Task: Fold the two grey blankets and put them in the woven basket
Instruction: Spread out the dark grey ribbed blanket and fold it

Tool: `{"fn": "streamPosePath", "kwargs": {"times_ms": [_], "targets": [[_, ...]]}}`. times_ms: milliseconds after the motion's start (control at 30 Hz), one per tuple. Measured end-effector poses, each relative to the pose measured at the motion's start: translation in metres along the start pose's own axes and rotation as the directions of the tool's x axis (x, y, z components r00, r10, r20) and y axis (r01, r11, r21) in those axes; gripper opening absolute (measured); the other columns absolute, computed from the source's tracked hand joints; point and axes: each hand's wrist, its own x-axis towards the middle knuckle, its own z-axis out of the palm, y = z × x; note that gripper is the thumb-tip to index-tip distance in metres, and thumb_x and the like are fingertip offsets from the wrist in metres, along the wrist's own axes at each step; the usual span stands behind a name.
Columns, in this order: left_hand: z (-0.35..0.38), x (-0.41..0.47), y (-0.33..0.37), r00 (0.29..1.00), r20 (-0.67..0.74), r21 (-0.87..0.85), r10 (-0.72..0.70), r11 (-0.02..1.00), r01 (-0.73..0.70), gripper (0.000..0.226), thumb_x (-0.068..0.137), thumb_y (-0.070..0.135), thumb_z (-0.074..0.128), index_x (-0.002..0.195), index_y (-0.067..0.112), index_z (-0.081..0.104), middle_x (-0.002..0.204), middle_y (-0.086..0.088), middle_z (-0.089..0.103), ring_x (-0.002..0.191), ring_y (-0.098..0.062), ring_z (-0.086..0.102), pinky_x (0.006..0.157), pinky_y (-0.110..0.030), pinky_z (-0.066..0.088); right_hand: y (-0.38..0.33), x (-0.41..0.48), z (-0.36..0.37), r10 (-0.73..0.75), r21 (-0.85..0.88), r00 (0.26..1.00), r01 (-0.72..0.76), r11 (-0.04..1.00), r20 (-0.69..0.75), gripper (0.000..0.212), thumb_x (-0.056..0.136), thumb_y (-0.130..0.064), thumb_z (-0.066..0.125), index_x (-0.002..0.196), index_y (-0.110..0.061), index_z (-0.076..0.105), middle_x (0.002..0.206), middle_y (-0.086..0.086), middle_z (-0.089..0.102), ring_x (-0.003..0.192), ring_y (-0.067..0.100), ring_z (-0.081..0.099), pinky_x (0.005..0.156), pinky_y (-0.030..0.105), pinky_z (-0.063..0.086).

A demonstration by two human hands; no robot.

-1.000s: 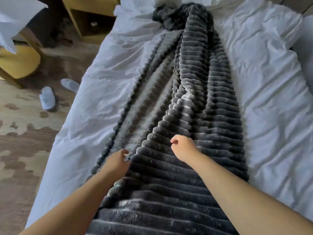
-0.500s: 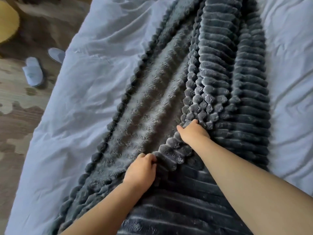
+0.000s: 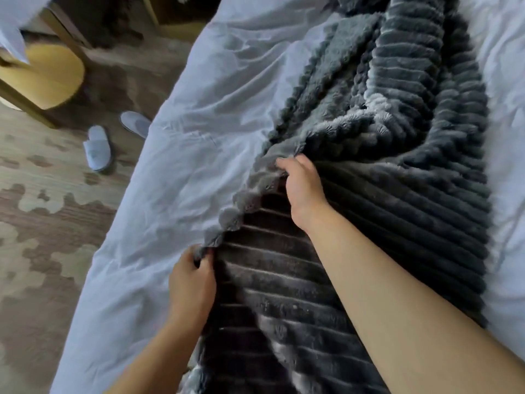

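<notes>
No readable text, labels, brands or numbers anywhere in view.

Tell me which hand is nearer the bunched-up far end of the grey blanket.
Right. The right hand grips the grey blanket's edge farther up the bed, closer to that bunched end; the left hand pinches the same edge nearer the person.

A grey ribbed blanket [image 3: 397, 194] lies lengthwise on the white bed sheet [image 3: 199, 137]. The left hand [image 3: 191, 282] pinches the blanket's scalloped left edge; farther along that edge the right hand [image 3: 302, 186] grips it, lifting it. Left of the blanket, white slippers [image 3: 98, 147] lie on the patterned carpet [image 3: 42, 223].
</notes>
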Motion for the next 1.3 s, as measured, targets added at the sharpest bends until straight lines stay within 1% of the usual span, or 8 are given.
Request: {"fn": "streamPosePath", "kwargs": {"times_ms": [67, 167, 333, 533, 633, 767, 1033, 1300], "targets": [[-0.003, 0.022, -0.011, 0.989, 0.124, 0.204, -0.08, 0.977, 0.053, 0.021, 0.091, 0.028, 0.056, 0.074, 0.016, 0.059, 0.066, 0.001, 0.06, 0.075, -0.026, 0.059, 0.062, -0.034, 0.039, 0.014, 0.011, 0.016, 0.131, -0.35, 0.98, -0.071, 0.934, 0.151, 0.039, 0.097, -0.024, 0.049, 0.13, -0.005, 0.051, 0.119, 0.004, 0.059, 0.108, 0.014, 0.056, 0.096, 0.033, 0.041], [0.0, 0.039, -0.011, 0.948, 0.295, 0.215, -0.12, 0.975, 0.057, 0.032, 0.083, 0.047, 0.064, 0.072, 0.017, 0.062, 0.066, -0.002, 0.065, 0.072, -0.025, 0.061, 0.07, -0.035, 0.046, 0.033, 0.018, 0.002, 0.016, -0.675, 0.987, 0.098, 0.731, 0.161, 0.031, 0.096, -0.021, 0.048, 0.121, -0.004, 0.057, 0.121, 0.014, 0.061, 0.109, 0.03, 0.056, 0.088, 0.034, 0.043], [0.014, 0.056, 0.015, 0.858, 0.451, -0.259, -0.247, 0.884, 0.39, 0.063, 0.083, 0.068, 0.05, 0.099, 0.012, 0.073, 0.097, -0.013, 0.073, 0.094, -0.031, 0.068, 0.093, -0.047, 0.05, 0.059, -0.001, -0.128, -0.219, -0.692, 0.888, -0.141, 0.708, -0.405, 0.016, 0.092, -0.016, 0.049, 0.097, -0.021, 0.063, 0.116, 0.006, 0.057, 0.094, 0.021, 0.054, 0.079, 0.027, 0.039], [0.03, 0.055, 0.025, 0.703, 0.66, -0.098, -0.267, 0.896, 0.432, 0.062, 0.083, 0.07, 0.044, 0.075, 0.02, 0.08, 0.085, -0.01, 0.075, 0.073, -0.022, 0.073, 0.064, -0.031, 0.057, 0.138, -0.08, -0.312, 0.234, -0.256, 0.462, -0.771, 0.583, -0.855, 0.055, 0.091, -0.032, 0.061, 0.129, 0.005, 0.047, 0.136, 0.028, 0.048, 0.12, 0.046, 0.048, 0.098, 0.05, 0.043], [0.033, 0.054, 0.023, 0.686, 0.71, 0.052, -0.16, 0.983, 0.176, 0.044, 0.073, 0.066, 0.055, 0.099, 0.034, 0.072, 0.108, 0.002, 0.07, 0.092, -0.016, 0.066, 0.081, -0.03, 0.052, 0.159, -0.116, -0.325, 0.526, 0.025, 0.563, -0.668, 0.744, -0.637, 0.068, 0.088, -0.044, 0.063, 0.143, -0.011, 0.04, 0.151, 0.008, 0.037, 0.138, 0.029, 0.034, 0.114, 0.047, 0.025], [0.027, 0.045, 0.041, 0.587, 0.798, 0.088, -0.14, 0.989, 0.116, 0.026, 0.083, 0.051, 0.056, 0.082, 0.032, 0.074, 0.059, 0.0, 0.057, 0.046, -0.014, 0.048, 0.043, -0.018, 0.036, 0.155, -0.126, -0.322, 0.596, 0.082, 0.647, -0.641, 0.763, -0.476, 0.089, 0.074, -0.058, 0.069, 0.148, -0.023, 0.033, 0.158, -0.001, 0.022, 0.145, 0.021, 0.02, 0.116, 0.048, 0.013], [-0.012, -0.011, 0.09, 0.928, 0.352, -0.12, -0.122, 0.977, 0.174, 0.021, 0.085, 0.027, 0.064, 0.076, 0.01, 0.071, 0.058, -0.011, 0.065, 0.046, -0.023, 0.058, 0.044, -0.028, 0.049, 0.079, -0.179, -0.346, 0.395, 0.128, 0.725, -0.396, 0.909, -0.565, 0.071, 0.083, -0.045, 0.068, 0.142, -0.016, 0.042, 0.151, 0.008, 0.039, 0.137, 0.032, 0.036, 0.113, 0.051, 0.027], [-0.103, -0.062, 0.141, 0.992, 0.12, -0.148, 0.042, 0.989, -0.024, 0.021, 0.096, 0.02, 0.038, 0.084, 0.014, 0.055, 0.093, -0.014, 0.054, 0.086, -0.026, 0.053, 0.08, -0.039, 0.048, -0.033, -0.298, -0.388, 0.246, 0.265, 0.45, -0.021, 0.964, -0.858, 0.039, 0.093, -0.032, 0.061, 0.125, -0.01, 0.059, 0.134, 0.01, 0.057, 0.111, 0.023, 0.057, 0.098, 0.041, 0.047]]}}
